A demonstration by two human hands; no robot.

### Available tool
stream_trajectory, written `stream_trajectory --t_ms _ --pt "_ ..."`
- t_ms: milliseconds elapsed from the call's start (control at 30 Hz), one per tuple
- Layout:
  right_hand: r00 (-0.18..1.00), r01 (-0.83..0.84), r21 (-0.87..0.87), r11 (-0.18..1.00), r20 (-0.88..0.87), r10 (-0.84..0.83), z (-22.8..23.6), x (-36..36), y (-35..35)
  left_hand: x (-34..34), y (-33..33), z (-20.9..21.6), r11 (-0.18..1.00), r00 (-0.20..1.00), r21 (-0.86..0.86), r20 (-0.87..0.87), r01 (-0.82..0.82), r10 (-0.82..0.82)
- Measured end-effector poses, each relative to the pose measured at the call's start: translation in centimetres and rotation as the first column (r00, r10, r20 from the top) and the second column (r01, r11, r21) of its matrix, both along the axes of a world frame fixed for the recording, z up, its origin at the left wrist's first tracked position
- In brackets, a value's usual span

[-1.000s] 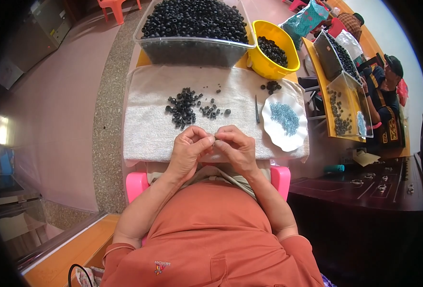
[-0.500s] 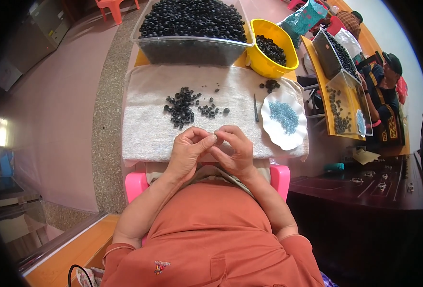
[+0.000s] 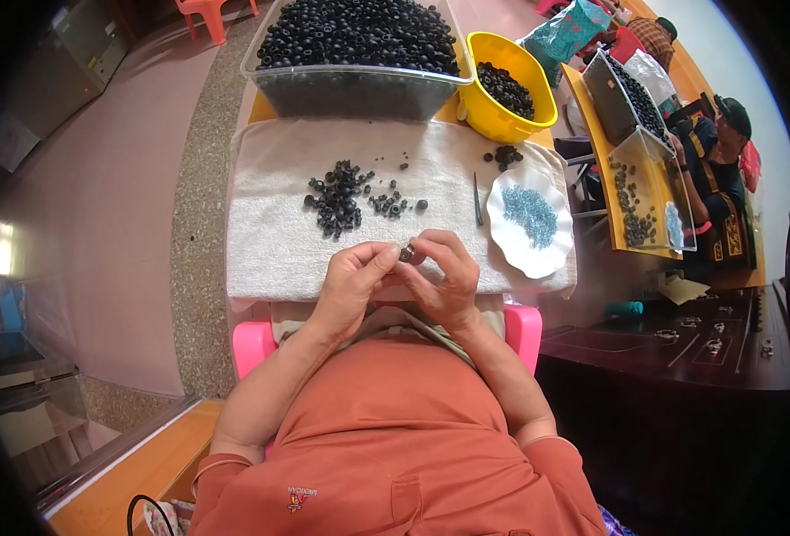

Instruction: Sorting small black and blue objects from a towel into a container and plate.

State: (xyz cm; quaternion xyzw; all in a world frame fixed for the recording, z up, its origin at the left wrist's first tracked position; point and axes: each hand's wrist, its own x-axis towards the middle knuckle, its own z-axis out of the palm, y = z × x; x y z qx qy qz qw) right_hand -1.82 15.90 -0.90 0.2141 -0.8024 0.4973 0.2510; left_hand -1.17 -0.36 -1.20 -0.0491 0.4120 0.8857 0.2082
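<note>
- Meeting fingertip to fingertip just below the centre of the frame, the person's left hand (image 3: 350, 284) and right hand (image 3: 449, 279) share one small, dark, rounded piece (image 3: 405, 255).
- The left thumb and forefinger close narrowly on it from the frame's left; right fingertips come up against its right side. Whether they pinch it too cannot be made out.
- The piece lies between the hands, at the tips of both, so neither is clearly nearer. It is too small to show a long axis.
- Beneath the fingertips, a white terry towel (image 3: 274, 255) covers the work surface.
- Above and left of the grip, near mid-frame, sits a loose heap of small black beads (image 3: 337, 201); a sparser black cluster (image 3: 388, 205) lies almost straight above the grip.
- Right of centre, a slim, dark, pointed tool (image 3: 478, 198) lies with its long axis running up and down the frame.
- Just beyond it, on the right-hand-side, a white scalloped plate (image 3: 538, 266) holds pale blue, glassy bits (image 3: 530, 217).
</note>
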Motion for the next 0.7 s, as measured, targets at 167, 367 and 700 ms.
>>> stream_trajectory --t_ms 167,367,700 --pt "1.0 -0.009 0.009 1.0 -0.009 0.01 -0.18 0.07 0.14 -0.06 -0.28 -0.05 0.998 0.999 -0.029 -0.01 0.05 -0.05" --pt "0.996 -0.007 0.105 0.994 -0.09 0.017 -0.31 -0.13 0.41 0.07 -0.19 0.34 0.998 0.998 -0.018 -0.009 0.064 -0.065" --pt "0.99 -0.045 0.142 0.989 -0.13 0.063 -0.71 -0.34 0.16 0.13 0.07 -0.12 0.999 0.999 0.017 -0.018 0.046 -0.045"
